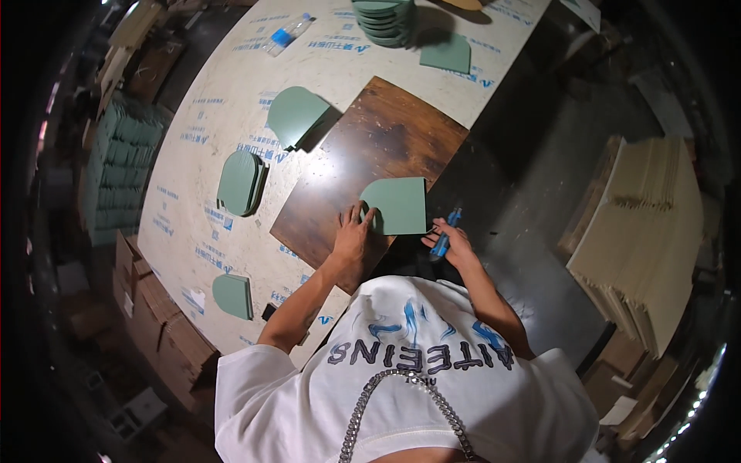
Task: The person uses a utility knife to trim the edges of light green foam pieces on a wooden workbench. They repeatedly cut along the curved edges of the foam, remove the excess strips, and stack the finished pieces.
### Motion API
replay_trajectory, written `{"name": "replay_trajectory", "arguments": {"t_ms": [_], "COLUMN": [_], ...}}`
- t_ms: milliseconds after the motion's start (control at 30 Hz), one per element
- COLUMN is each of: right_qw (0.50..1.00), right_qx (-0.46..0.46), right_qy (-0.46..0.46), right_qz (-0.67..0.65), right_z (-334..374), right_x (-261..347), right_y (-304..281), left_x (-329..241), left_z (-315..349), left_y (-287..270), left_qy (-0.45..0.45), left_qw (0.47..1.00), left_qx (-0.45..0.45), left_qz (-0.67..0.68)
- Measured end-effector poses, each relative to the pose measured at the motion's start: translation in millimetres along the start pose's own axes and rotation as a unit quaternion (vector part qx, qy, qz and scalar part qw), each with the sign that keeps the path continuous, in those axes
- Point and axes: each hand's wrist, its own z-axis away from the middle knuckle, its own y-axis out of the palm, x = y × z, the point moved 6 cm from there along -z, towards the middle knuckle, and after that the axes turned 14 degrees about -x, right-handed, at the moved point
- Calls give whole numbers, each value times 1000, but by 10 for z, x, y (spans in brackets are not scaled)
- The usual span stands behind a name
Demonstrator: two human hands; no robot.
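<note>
A sage-green panel (401, 204) with one rounded corner lies on a brown wood-grain board (401, 127), its right part jutting past the board's edge. At the panel's left edge, my left hand (353, 231) holds it, fingers bent against the rim and resting partly on the brown board. My right hand (455, 243) is closed around a slim blue-handled tool (443, 244), just beyond the panel's lower right corner. Its working end is too small to make out. Further green panels (297, 116) lie left of the board, some of them stacked (238, 183).
A pale printed worktop (185, 170) carries a plastic bottle (287, 35), a tall green stack (384, 21), a single panel (445, 52) and a small pile (232, 296). Sheet stacks (641, 231) stand right; green bundles (123, 170) and cardboard (166, 324) stand left.
</note>
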Motion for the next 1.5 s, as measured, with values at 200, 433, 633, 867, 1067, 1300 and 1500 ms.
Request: {"name": "replay_trajectory", "arguments": {"t_ms": [200, 433, 633, 867, 1067, 1300, 1500], "right_qw": [996, 879, 807, 744, 734, 717, 682], "right_qx": [22, -218, -211, -170, -167, -175, -184], "right_qy": [-75, -191, -296, -191, -186, -176, -173], "right_qz": [52, 379, 465, 617, 631, 651, 687], "right_z": [-73, 392, 975, 1211, 1318, 1354, 1361], "right_x": [-266, -249, -258, -234, -340, -425, -396], "right_y": [324, -202, -9, 701, 669, 563, 553], "left_x": [23, -204, -313, -273, -279, -290, -277], "left_z": [-581, -893, -796, -791, -773, -799, -813], "left_y": [187, 472, 407, 376, 317, 353, 425], "left_qy": [-16, 7, 31, 34, 32, 26, 18], "left_qw": [990, 979, 973, 973, 967, 973, 977], "left_qx": [-141, -193, -223, -221, -241, -223, -203], "left_qz": [5, 62, 46, 63, 76, 61, 60]}}
